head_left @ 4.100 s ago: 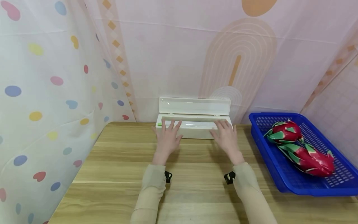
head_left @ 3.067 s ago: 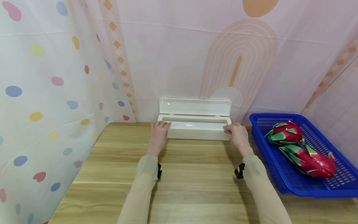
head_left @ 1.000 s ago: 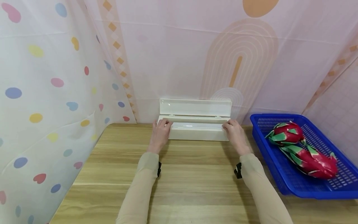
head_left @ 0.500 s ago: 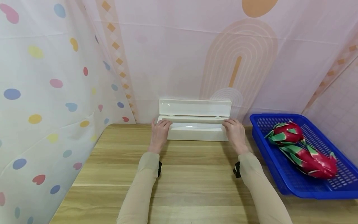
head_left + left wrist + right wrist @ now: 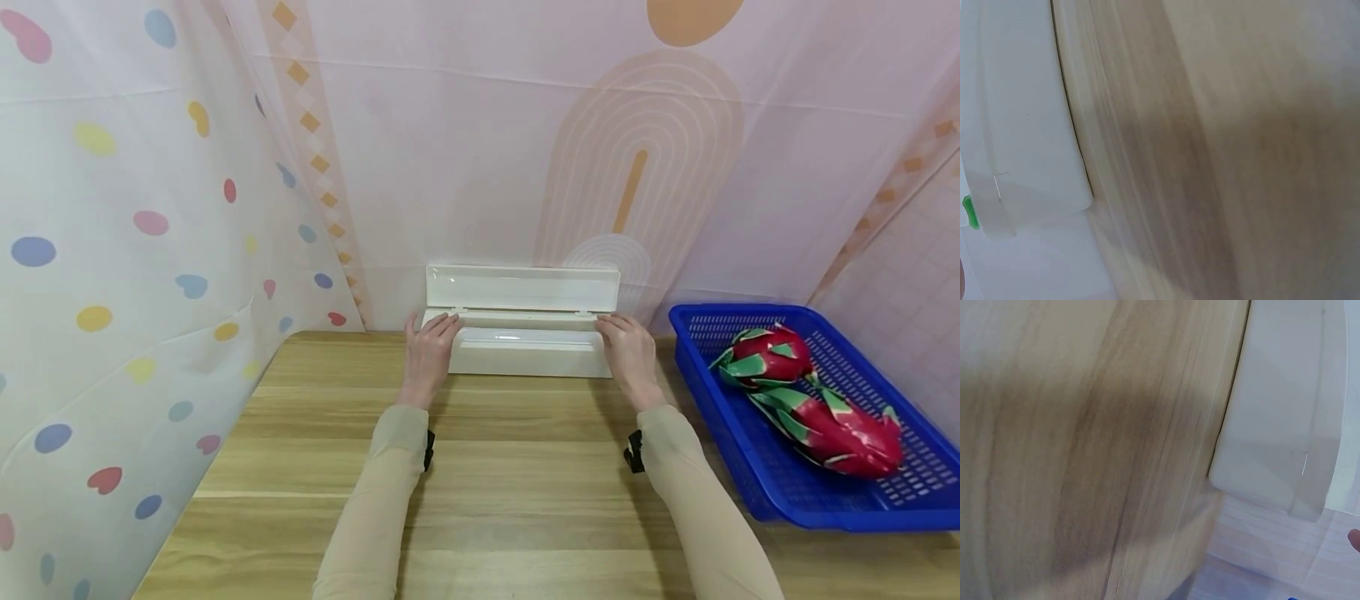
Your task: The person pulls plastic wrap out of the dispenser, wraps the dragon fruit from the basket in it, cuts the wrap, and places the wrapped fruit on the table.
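Note:
A long white box [image 5: 530,363], shaped like a cling film dispenser, stands at the back of the table with its hinged lid [image 5: 522,288] raised. A glossy pale strip [image 5: 517,336] runs along its opening. At the box's left end is my left hand [image 5: 428,354], knuckles bent and fingertips over the opening. Mirroring it, my right hand [image 5: 628,357] has its fingertips at the right end. Whether either hand pinches a clear film is not visible. A green slider [image 5: 970,212] shows at the box's end in the left wrist view. Only a fingertip [image 5: 1355,539] enters the right wrist view.
To the right is a blue plastic basket [image 5: 757,492] holding two red-and-green dragon fruits [image 5: 832,433]. Patterned curtains [image 5: 480,150] hang right behind the box and along the left. Wood-grain tabletop [image 5: 525,500] lies under the forearms.
Both hands came from spread fingers above the box to its two ends. In the last second their fingertips shifted slightly back towards the lid. Box and basket stay in place.

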Tool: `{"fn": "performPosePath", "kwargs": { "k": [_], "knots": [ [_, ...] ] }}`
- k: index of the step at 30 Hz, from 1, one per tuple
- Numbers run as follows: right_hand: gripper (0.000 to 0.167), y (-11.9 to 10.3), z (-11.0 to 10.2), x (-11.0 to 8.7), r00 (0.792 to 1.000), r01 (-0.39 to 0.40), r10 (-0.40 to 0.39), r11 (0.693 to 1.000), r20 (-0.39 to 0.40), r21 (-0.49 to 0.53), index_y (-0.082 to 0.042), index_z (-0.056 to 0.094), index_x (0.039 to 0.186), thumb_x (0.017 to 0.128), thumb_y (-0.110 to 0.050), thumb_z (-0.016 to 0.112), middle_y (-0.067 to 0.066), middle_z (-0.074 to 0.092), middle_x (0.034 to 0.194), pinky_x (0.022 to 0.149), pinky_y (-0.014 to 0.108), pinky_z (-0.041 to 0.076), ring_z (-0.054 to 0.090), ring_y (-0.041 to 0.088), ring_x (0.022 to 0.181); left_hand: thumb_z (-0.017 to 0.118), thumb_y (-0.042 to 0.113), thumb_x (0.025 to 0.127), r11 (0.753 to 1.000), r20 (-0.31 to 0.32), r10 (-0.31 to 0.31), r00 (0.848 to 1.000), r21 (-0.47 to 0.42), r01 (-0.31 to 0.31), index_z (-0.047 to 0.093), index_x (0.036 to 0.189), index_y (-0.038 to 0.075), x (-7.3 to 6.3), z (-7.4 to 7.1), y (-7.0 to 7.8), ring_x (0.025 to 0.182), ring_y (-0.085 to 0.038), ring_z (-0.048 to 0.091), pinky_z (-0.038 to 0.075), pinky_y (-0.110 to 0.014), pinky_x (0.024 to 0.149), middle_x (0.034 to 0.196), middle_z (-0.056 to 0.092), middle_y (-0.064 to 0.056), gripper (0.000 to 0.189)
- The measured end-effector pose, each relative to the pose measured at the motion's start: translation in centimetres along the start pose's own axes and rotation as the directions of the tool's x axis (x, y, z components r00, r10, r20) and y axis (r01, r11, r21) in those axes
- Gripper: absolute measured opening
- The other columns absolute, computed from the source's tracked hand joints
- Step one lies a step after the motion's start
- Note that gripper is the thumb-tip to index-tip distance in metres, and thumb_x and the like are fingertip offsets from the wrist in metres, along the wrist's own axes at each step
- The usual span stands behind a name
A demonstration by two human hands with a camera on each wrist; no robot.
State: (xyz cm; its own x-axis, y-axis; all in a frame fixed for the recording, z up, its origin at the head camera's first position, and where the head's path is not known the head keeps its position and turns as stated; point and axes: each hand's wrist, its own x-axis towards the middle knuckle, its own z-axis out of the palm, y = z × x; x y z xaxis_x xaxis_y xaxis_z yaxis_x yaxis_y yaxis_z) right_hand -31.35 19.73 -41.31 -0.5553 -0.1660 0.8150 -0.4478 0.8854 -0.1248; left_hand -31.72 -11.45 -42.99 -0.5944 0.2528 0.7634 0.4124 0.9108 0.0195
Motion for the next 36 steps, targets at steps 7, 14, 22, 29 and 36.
{"fn": "performPosePath", "kwargs": {
  "k": [7,14,22,29,36],
  "knots": [
    [0.016,-0.2,-0.2,0.3,1.000,-0.015,0.015,1.000,-0.006,0.000,-0.003,0.075,0.087,0.078,0.007,0.068,0.011,0.075,0.092,0.080,0.042,0.056,0.069,0.031,0.092,0.062,-0.008,0.082,1.000,-0.022,0.008,1.000,-0.008,-0.008,0.070,0.106,0.011,0.2,0.0,-0.1,0.099,-0.024,0.069,0.039,-0.059,0.103,0.107,0.073,-0.007,0.032],
    [0.016,-0.2,0.0,0.5,0.999,-0.006,0.006,1.000,-0.032,-0.005,-0.003,0.076,0.089,0.079,0.006,0.068,0.011,0.075,0.091,0.080,0.041,0.056,0.070,0.031,0.092,0.062,-0.007,0.082,0.999,-0.070,0.022,0.997,-0.022,-0.024,0.070,0.106,0.010,0.4,0.0,0.0,0.096,-0.024,0.069,0.039,-0.060,0.102,0.105,0.073,-0.006,0.031],
    [0.013,-0.3,0.0,0.8,0.996,0.019,-0.020,1.000,-0.084,-0.004,-0.003,0.076,0.088,0.080,0.005,0.069,0.012,0.075,0.093,0.081,0.041,0.056,0.070,0.031,0.092,0.062,-0.008,0.081,0.999,-0.099,0.035,0.994,-0.012,-0.036,0.070,0.107,0.011,0.8,-0.2,0.1,0.096,-0.024,0.069,0.039,-0.059,0.102,0.106,0.073,-0.006,0.033],
    [0.014,-0.4,-0.1,1.1,0.991,0.039,-0.039,0.999,-0.127,-0.004,-0.003,0.076,0.087,0.079,0.006,0.069,0.012,0.075,0.093,0.081,0.041,0.056,0.070,0.031,0.092,0.062,-0.010,0.080,0.999,-0.135,0.043,0.990,-0.022,-0.046,0.071,0.105,0.010,1.2,-0.4,0.0,0.095,-0.024,0.070,0.039,-0.060,0.101,0.105,0.073,-0.007,0.033],
    [0.011,-0.5,-0.3,1.4,0.986,0.053,-0.053,0.999,-0.157,-0.007,-0.002,0.075,0.087,0.081,0.003,0.069,0.013,0.075,0.091,0.081,0.042,0.056,0.070,0.032,0.090,0.063,-0.009,0.080,0.998,-0.160,0.061,0.985,-0.002,-0.062,0.072,0.103,0.010,1.5,-0.7,0.0,0.093,-0.023,0.070,0.042,-0.060,0.098,0.104,0.074,-0.007,0.031]
  ]
}}
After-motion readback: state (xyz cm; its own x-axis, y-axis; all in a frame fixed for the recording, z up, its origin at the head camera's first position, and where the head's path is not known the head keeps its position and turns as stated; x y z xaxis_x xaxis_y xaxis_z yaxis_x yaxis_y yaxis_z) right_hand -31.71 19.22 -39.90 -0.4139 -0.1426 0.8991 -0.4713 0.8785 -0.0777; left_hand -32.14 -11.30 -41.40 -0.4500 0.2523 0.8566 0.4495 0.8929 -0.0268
